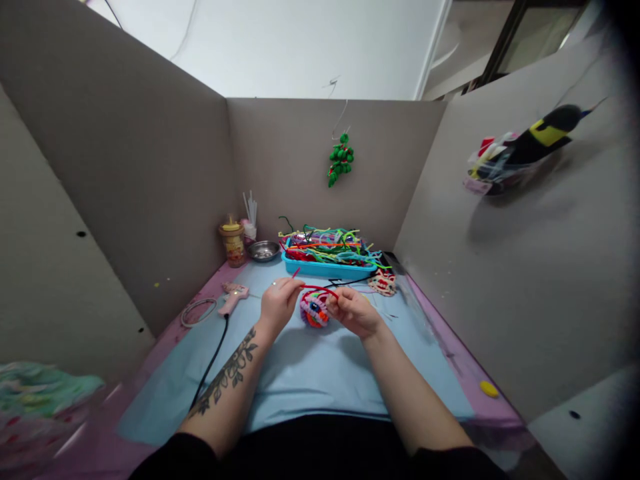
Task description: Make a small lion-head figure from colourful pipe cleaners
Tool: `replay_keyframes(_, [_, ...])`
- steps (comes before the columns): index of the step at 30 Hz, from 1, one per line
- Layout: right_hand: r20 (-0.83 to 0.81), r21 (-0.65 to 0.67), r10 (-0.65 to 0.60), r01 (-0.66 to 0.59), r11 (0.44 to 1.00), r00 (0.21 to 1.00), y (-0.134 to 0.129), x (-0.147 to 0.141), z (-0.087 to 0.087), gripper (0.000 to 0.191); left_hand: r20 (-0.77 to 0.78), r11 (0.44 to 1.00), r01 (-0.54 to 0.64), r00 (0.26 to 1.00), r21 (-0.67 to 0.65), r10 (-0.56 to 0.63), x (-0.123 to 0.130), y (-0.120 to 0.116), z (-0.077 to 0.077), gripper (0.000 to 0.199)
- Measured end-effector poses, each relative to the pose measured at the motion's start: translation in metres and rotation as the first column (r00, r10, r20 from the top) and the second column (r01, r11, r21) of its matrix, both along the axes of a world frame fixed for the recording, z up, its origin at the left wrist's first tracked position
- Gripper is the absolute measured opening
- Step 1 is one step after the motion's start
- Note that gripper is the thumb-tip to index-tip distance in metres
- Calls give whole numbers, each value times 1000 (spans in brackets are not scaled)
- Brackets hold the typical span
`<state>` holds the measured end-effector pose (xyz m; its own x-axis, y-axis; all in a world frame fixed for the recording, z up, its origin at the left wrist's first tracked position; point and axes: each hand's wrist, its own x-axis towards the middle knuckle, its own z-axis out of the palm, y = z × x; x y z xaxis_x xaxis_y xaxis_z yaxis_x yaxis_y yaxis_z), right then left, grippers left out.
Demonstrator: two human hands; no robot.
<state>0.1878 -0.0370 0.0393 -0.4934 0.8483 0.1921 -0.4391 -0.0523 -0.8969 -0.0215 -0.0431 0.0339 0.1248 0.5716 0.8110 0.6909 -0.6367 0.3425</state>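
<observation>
A red pipe cleaner (319, 287) is stretched between my two hands, bowed slightly upward. My left hand (281, 305) pinches it near one end, and a short tip sticks up past the fingers. My right hand (354, 311) grips the other end between thumb and fingers. Just behind and below the pipe cleaner sits a round, many-coloured fuzzy piece (315, 311) with pink, purple, orange and blue parts. My right fingers partly cover its edge; whether they touch it I cannot tell.
A blue tray (330, 269) heaped with pipe cleaners stands at the back. On the left lie a pink glue gun (233, 298) with a black cord, a metal bowl (263, 251) and a lidded cup (233, 245). A red-and-cream piece (383, 283) sits right of the tray. Grey panels enclose the table.
</observation>
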Motion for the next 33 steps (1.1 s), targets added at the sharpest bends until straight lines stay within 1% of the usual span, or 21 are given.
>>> replay_keyframes(2, [-36, 10, 6, -5, 1000, 999, 1, -2, 0, 51, -41, 999, -38, 998, 37, 39, -1, 0, 2, 22])
replay_keyframes(4, [-61, 15, 10, -9, 1000, 998, 2, -3, 0, 52, -80, 997, -47, 995, 64, 52, 0, 0, 3, 22])
replay_keyframes(7, [-78, 4, -5, 5, 1000, 997, 2, -4, 0, 48, -106, 1000, 7, 994, 26, -4, 5, -2, 4, 24])
replay_keyframes(10, [-54, -33, -24, 23, 999, 998, 1, -6, 0, 39, -74, 999, 45, 996, -27, -47, 12, -6, 6, 32])
replay_keyframes(12, [-31, -56, -5, 3, 998, 1000, -2, -9, -1, 35, -62, 998, 60, 996, -18, -61, 14, -10, 9, 35])
replay_keyframes(15, [-41, -87, 49, -53, 995, 998, -8, -17, -2, 34, -74, 994, 105, 992, 24, -103, 13, -14, 15, 30])
replay_keyframes(17, [-62, -70, 79, -83, 994, 995, -11, -21, -3, 35, -85, 993, 111, 991, 49, -106, 10, -15, 17, 28])
replay_keyframes(21, [-78, 18, 98, -97, 995, 992, -14, -28, -5, 38, -161, 997, 40, 987, 66, -29, 8, -14, 16, 28])
replay_keyframes(23, [-92, -4, 60, -61, 998, 994, -13, -30, -6, 38, -216, 999, 15, 976, 39, -6, 9, -14, 14, 27])
replay_keyframes(27, [-126, -73, -95, 86, 994, 988, -11, -31, -5, 34, -300, 1000, -12, 954, -18, 7, 13, -14, 11, 25])
replay_keyframes(29, [-132, -93, -148, 137, 986, 980, -11, -31, -4, 31, -321, 999, -28, 947, -37, 15, 14, -14, 10, 24])
replay_keyframes(31, [-146, -126, -164, 146, 981, 976, -11, -30, -2, 31, -332, 997, -46, 943, -59, 23, 14, -14, 10, 25])
replay_keyframes(33, [-164, -164, -157, 130, 978, 974, -11, -30, -1, 31, -344, 996, -61, 939, -71, 33, 14, -14, 10, 26])
